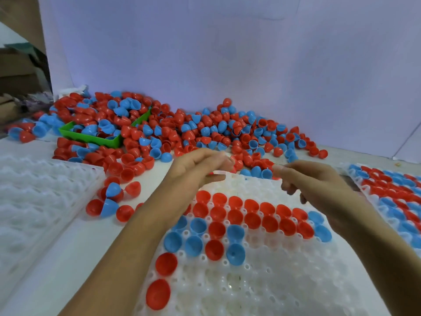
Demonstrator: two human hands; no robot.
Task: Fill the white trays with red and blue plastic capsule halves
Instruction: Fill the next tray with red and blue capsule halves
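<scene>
A white tray [262, 281] lies in front of me, with rows of red halves [251, 220] and some blue halves [193, 246] seated in its far part. Its near sockets hold nothing. My left hand [200, 165] hovers over the tray's far left corner with fingers stretched loosely to the right, thumb just above the edge, nothing visible in it. My right hand [312, 179] hangs over the far right corner, fingers loosely curled, holding nothing I can see. Both sets of fingertips are blurred. Beyond them spreads a pile of loose red and blue halves [205, 128].
A green bin [91, 137] sits half buried in the pile at the back left. A bare white tray [34, 190] lies on the left. Another tray [391, 190], packed with red and blue halves, lies at the right. A pale wall closes the back.
</scene>
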